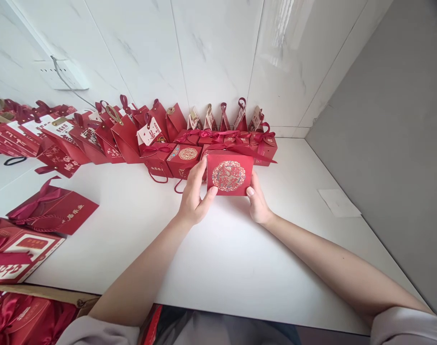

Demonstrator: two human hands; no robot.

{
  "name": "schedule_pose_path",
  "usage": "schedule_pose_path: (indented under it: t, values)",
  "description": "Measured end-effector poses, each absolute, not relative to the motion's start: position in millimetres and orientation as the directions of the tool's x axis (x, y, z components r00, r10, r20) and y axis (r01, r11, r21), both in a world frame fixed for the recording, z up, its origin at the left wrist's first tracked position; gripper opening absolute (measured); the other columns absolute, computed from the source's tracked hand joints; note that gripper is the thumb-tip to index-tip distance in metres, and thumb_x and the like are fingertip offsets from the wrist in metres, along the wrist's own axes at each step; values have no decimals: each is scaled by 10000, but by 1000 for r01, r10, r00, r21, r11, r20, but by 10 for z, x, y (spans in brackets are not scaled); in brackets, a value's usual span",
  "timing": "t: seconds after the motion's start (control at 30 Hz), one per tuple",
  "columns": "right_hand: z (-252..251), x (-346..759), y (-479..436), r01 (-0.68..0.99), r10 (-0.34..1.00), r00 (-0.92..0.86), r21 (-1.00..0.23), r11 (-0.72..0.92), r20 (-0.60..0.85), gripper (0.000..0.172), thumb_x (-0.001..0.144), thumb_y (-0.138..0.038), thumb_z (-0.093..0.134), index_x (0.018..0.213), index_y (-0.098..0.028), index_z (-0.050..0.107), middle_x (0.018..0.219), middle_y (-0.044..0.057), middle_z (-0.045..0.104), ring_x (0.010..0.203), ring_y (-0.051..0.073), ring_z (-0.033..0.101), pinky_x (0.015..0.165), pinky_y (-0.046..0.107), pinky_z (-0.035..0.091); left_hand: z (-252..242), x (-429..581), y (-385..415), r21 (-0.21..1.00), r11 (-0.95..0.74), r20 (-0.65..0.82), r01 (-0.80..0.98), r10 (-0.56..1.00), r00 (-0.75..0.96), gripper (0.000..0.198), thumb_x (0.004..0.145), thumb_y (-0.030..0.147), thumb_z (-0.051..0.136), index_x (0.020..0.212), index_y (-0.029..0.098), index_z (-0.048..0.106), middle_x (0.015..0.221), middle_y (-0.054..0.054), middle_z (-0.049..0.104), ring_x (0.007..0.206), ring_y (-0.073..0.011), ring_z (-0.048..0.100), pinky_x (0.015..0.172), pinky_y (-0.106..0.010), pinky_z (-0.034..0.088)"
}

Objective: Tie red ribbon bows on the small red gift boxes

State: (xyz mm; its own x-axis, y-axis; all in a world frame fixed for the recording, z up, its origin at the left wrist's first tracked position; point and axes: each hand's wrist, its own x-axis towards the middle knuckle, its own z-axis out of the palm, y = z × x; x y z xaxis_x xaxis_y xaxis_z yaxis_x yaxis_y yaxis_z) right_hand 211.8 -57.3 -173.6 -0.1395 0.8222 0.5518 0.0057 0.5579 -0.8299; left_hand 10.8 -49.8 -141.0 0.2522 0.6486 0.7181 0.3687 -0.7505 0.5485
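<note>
Between my two hands is a red gift box [230, 173] with a round gold floral emblem on the side facing me. My left hand [195, 194] grips its left side, thumb on the lower front corner. On the right side, my right hand [257, 199] closes round the lower corner, its thumb at the edge. Just behind it stand more red gift boxes tied with ribbon; one with a gold round emblem [188, 154] is left of the held box, and another [265, 143] sits at the right end. The held box partly hides this group.
Rows of red gift bags [126, 139] with ribbon loops line the tiled wall. Two larger red boxes [62, 206] [22, 254] lie at the left. A cardboard carton [41, 291] with red boxes is at lower left. A white paper [338, 202] lies by the grey partition [391, 120].
</note>
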Motion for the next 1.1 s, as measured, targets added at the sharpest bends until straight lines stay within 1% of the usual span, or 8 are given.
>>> schedule_pose_path:
  t: [0.13, 0.37, 0.53, 0.67, 0.73, 0.8, 0.93, 1.1]
  values:
    - [-1802, 2140, -546, 36, 818, -119, -821, 570, 563, 680, 932, -674, 396, 1486, -292, 296, 1523, 96, 400, 1395, 323, 394, 1129, 543, 379, -1359, 150, -535, 479, -782, 750, 398, 600, 277, 647, 954, 397, 539, 1540, 325, 272, 1545, -104, 396, 1420, -311, 387, 1170, -507, 346]
    - [-1892, 2178, -521, 109, 791, -24, -785, 609, 611, 580, 952, -618, 414, 1405, -256, 426, 1367, 132, 534, 1276, 352, 512, 1103, 592, 389, -1328, 242, -606, 377, -827, 776, 418, 528, 344, 613, 967, 288, 518, 1528, 343, 278, 1523, -92, 417, 1400, -284, 415, 1141, -477, 401]
    - [-1740, 2107, -617, 271, 786, 30, -762, 589, 618, 715, 905, -569, 567, 1511, -332, 272, 1499, 130, 374, 1408, 391, 328, 1119, 665, 328, -1401, 290, -648, 537, -727, 744, 428, 648, 166, 602, 956, 302, 544, 1509, 274, 308, 1438, -145, 499, 1249, -275, 553, 966, -411, 537]
    - [-1645, 2047, -706, 391, 755, 38, -705, 591, 654, 940, 856, -555, 651, 1569, -382, 65, 1589, 100, 175, 1468, 401, 186, 1151, 695, 247, -1377, 403, -765, 651, -663, 662, 370, 734, 150, 1002, 778, 447, 755, 1549, 232, 151, 1525, -211, 357, 1297, -344, 495, 974, -472, 526]
    - [-1629, 2042, -738, 443, 708, -43, -622, 646, 705, 978, 841, -522, 682, 1573, -396, 47, 1610, 75, 98, 1479, 411, 152, 1163, 689, 225, -1344, 434, -786, 712, -625, 628, 320, 771, 109, 1089, 734, 475, 787, 1553, 239, 108, 1561, -222, 286, 1317, -358, 475, 975, -478, 523]
    - [-1633, 2045, -757, 458, 664, -131, -549, 700, 736, 885, 869, -470, 657, 1566, -414, 114, 1622, 46, 68, 1482, 412, 154, 1160, 676, 243, -1312, 418, -754, 793, -564, 569, 231, 821, 51, 989, 779, 475, 747, 1537, 250, 153, 1543, -207, 327, 1296, -342, 499, 945, -447, 538]
    - [-1685, 2051, -739, 425, 637, -151, -532, 733, 756, 641, 964, -398, 498, 1541, -413, 217, 1593, 50, 216, 1459, 362, 260, 1132, 638, 327, -1319, 275, -570, 880, -475, 475, -19, 880, 13, 586, 872, 519, 613, 1351, 217, 461, 1352, -144, 551, 1228, -314, 560, 951, -418, 515]
    - [-1724, 2052, -686, 256, 714, -134, -672, 695, 688, 722, 954, -570, 452, 1560, -322, 147, 1624, 97, 197, 1438, 348, 317, 1117, 597, 369, -1462, 151, -420, 908, -376, 386, -184, 922, 22, 483, 891, 605, 507, 1175, 219, 571, 1300, -106, 591, 1249, -307, 541, 1012, -438, 457]
